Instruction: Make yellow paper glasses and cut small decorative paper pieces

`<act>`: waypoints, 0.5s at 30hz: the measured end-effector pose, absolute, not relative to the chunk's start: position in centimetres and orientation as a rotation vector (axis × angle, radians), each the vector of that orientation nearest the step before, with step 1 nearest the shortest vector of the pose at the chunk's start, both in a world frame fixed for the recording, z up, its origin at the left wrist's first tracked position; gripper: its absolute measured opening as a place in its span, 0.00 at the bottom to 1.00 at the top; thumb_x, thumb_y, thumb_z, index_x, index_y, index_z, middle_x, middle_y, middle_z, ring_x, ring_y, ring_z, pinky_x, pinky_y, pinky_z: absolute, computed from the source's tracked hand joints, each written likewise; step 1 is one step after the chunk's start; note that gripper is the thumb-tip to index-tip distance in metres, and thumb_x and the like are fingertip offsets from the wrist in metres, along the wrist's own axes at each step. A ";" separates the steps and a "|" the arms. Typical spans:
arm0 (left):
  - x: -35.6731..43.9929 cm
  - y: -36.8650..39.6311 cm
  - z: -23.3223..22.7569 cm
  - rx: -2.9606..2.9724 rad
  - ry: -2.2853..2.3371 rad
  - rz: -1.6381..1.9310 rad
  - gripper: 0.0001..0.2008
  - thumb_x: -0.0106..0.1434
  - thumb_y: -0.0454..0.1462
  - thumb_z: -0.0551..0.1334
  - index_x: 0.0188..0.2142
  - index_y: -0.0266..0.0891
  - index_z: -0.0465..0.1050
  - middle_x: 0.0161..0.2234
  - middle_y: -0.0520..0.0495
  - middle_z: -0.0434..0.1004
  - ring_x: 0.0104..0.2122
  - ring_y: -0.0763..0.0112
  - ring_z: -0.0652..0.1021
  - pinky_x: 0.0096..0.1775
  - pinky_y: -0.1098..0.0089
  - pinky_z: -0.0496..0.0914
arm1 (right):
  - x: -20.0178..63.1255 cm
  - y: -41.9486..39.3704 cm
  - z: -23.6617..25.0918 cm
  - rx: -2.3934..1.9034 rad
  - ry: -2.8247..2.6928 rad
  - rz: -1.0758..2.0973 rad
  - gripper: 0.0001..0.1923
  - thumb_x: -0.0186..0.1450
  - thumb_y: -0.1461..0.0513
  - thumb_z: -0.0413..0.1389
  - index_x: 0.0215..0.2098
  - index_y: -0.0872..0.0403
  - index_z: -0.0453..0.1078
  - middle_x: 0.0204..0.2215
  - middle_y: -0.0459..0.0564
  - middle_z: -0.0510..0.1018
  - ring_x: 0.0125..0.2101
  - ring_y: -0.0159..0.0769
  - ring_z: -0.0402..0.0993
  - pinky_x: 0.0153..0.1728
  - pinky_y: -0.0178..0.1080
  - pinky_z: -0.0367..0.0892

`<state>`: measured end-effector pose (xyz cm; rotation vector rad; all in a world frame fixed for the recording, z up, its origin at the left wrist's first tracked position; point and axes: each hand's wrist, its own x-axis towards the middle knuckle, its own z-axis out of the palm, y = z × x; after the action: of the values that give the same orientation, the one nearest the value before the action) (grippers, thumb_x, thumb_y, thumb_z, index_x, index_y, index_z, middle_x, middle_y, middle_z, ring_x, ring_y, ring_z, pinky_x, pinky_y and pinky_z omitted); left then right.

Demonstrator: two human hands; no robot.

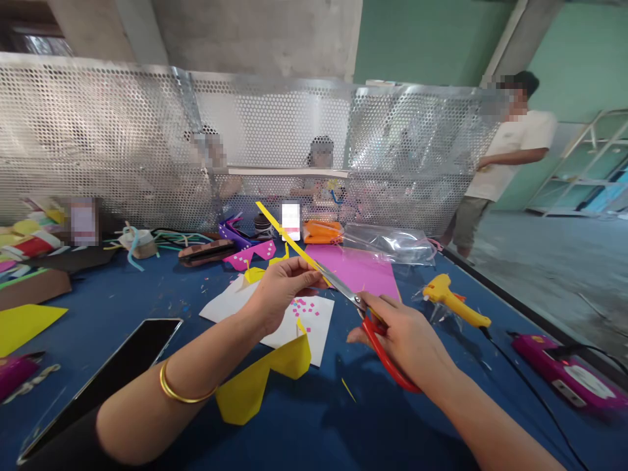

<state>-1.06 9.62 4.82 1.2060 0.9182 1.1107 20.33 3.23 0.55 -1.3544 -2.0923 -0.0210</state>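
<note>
My left hand pinches a long thin yellow paper strip that slants up and away to the left. My right hand grips red-handled scissors, and their metal blades meet the strip right beside my left fingers. Below my hands a white sheet dotted with small pink squares lies on the blue table. A yellow zigzag-cut paper piece rests on the table under my left forearm.
A yellow glue gun lies to the right, a pink sheet behind my hands, a dark phone at left. A perforated metal screen backs the table, with people behind it; another person stands at right.
</note>
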 end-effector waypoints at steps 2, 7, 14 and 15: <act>-0.9 10.1 4.9 1.203 0.909 1.091 0.06 0.51 0.36 0.71 0.25 0.39 0.75 0.25 0.49 0.80 0.27 0.73 0.79 0.32 0.73 0.71 | 20.4 3.4 0.5 -1.384 -2.087 -0.019 0.28 0.66 0.42 0.54 0.50 0.56 0.71 0.27 0.48 0.75 0.25 0.37 0.74 0.28 0.39 0.71; -0.6 11.3 4.9 1.197 0.897 1.038 0.07 0.50 0.35 0.72 0.25 0.38 0.75 0.25 0.49 0.81 0.28 0.72 0.80 0.34 0.72 0.71 | 20.5 3.9 0.2 -1.396 -2.063 -0.018 0.26 0.68 0.44 0.52 0.50 0.56 0.71 0.27 0.49 0.76 0.25 0.38 0.76 0.29 0.39 0.72; -0.7 12.3 4.9 1.187 0.908 0.990 0.09 0.49 0.38 0.73 0.25 0.38 0.75 0.26 0.48 0.81 0.29 0.71 0.81 0.35 0.72 0.71 | 20.5 4.5 -0.1 -1.423 -1.822 0.262 0.24 0.61 0.45 0.60 0.46 0.52 0.75 0.28 0.49 0.78 0.29 0.41 0.76 0.33 0.40 0.71; -0.8 12.4 5.1 1.179 0.913 0.990 0.10 0.49 0.39 0.73 0.25 0.38 0.75 0.26 0.47 0.82 0.30 0.70 0.81 0.35 0.72 0.71 | 20.6 4.8 -0.3 -1.422 -1.720 0.361 0.23 0.58 0.46 0.63 0.44 0.51 0.76 0.27 0.47 0.78 0.28 0.41 0.75 0.32 0.40 0.70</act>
<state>-0.79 12.36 5.05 1.1795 0.9130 0.9898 20.55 4.82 -0.25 -1.4219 -1.7198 0.3614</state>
